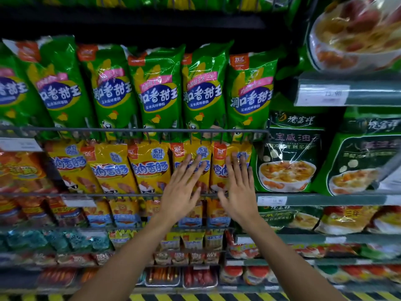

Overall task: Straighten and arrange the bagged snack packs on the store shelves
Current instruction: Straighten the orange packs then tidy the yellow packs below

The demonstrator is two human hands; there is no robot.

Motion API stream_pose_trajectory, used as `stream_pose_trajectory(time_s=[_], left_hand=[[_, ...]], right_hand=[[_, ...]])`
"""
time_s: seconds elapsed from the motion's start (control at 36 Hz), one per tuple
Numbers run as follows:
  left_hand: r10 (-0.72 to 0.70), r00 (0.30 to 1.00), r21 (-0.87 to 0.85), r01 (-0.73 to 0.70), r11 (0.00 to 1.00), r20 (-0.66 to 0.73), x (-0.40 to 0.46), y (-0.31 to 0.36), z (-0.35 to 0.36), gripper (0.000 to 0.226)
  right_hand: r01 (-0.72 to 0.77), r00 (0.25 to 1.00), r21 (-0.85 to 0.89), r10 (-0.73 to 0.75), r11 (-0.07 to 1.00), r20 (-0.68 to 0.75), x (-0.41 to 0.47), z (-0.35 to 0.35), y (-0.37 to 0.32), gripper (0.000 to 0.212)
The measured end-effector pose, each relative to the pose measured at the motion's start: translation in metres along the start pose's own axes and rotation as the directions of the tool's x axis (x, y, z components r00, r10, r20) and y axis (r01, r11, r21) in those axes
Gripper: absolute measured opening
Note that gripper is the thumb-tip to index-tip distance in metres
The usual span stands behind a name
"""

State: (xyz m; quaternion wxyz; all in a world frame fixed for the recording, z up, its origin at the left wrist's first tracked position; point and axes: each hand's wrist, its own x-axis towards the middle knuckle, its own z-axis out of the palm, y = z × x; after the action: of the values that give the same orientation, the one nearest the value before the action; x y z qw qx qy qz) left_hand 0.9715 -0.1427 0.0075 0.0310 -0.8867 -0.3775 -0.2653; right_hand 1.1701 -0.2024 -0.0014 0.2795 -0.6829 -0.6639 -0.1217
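A row of yellow sausage snack bags (149,168) hangs on the middle shelf under a wire rail (134,130). Both of my hands lie flat with spread fingers on the two rightmost bags. My left hand (184,190) presses on the second bag from the right (184,151). Over the last yellow bag (220,166) lies my right hand (238,190). Neither hand grips anything. Above, a row of green corn-sausage bags (156,92) stands upright.
Dark green soup-mix bags (288,155) fill the shelf to the right, with price tags (272,200) on the shelf edge. Lower shelves hold small blue, yellow and red packs (193,240). A yellow-black striped strip (195,297) runs along the bottom.
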Motion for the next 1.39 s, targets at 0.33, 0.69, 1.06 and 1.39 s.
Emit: stream_pose_trajectory(time_s=[0.33,0.69,1.06,1.39], left_hand=[[0.015,1.000,-0.036,-0.014,0.999,0.026,-0.004,0.006,-0.013,0.077],[0.011,1.000,-0.116,-0.010,0.993,0.011,-0.001,0.007,-0.017,0.078],[-0.001,1.000,-0.222,0.003,0.975,0.010,-0.012,0.011,-0.028,0.071],[-0.063,0.997,-0.274,0.075,0.959,0.051,-0.036,-0.013,-0.041,0.052]], right_hand=[[0.040,0.998,0.088,-0.035,0.995,-0.061,-0.009,-0.004,-0.002,0.082],[0.106,0.993,0.046,-0.103,0.993,-0.057,-0.006,0.006,-0.003,0.078],[0.105,0.994,0.198,-0.097,0.975,-0.053,-0.013,-0.005,-0.005,0.075],[0.126,0.991,0.345,-0.099,0.930,-0.095,-0.022,-0.011,-0.004,0.050]])
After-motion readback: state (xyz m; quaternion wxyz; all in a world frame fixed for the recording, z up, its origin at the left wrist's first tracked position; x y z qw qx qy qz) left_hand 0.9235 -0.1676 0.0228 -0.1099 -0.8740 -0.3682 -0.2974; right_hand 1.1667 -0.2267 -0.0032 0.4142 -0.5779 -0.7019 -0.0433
